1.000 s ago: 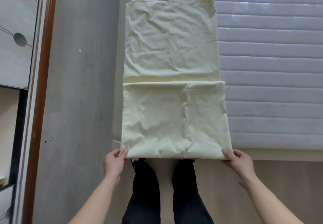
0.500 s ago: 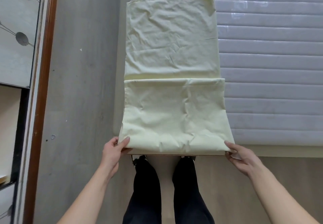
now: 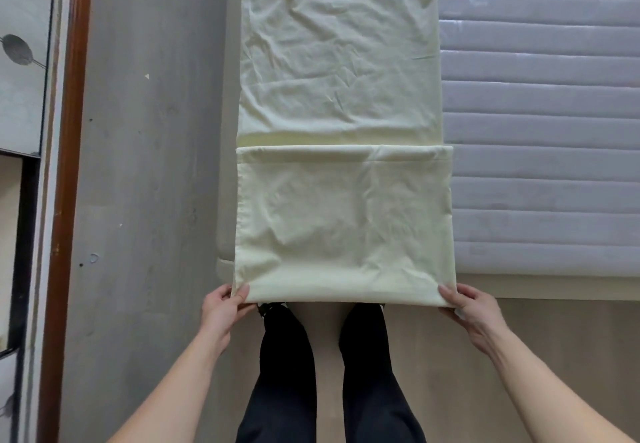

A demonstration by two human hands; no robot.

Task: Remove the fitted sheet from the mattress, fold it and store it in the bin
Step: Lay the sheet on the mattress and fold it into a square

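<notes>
The pale yellow-green fitted sheet (image 3: 339,131) lies as a long folded strip along the left side of the grey quilted mattress (image 3: 540,165). Its near part is doubled back, with a fold edge across the strip at mid-height. My left hand (image 3: 223,307) pinches the near left corner, thumb on top. My right hand (image 3: 467,307) pinches the near right corner in the same way. The near edge hangs just past the foot of the mattress. No bin is in view.
A grey floor strip (image 3: 149,200) runs along the left of the bed. A wooden-framed cabinet or door (image 3: 65,165) stands at far left. My legs in dark trousers (image 3: 325,373) are at the foot of the bed, on a beige floor.
Both hands stay on the near corners. The near edge was lifted slightly and drawn toward me, and the fold edge shifted a little farther up the strip.
</notes>
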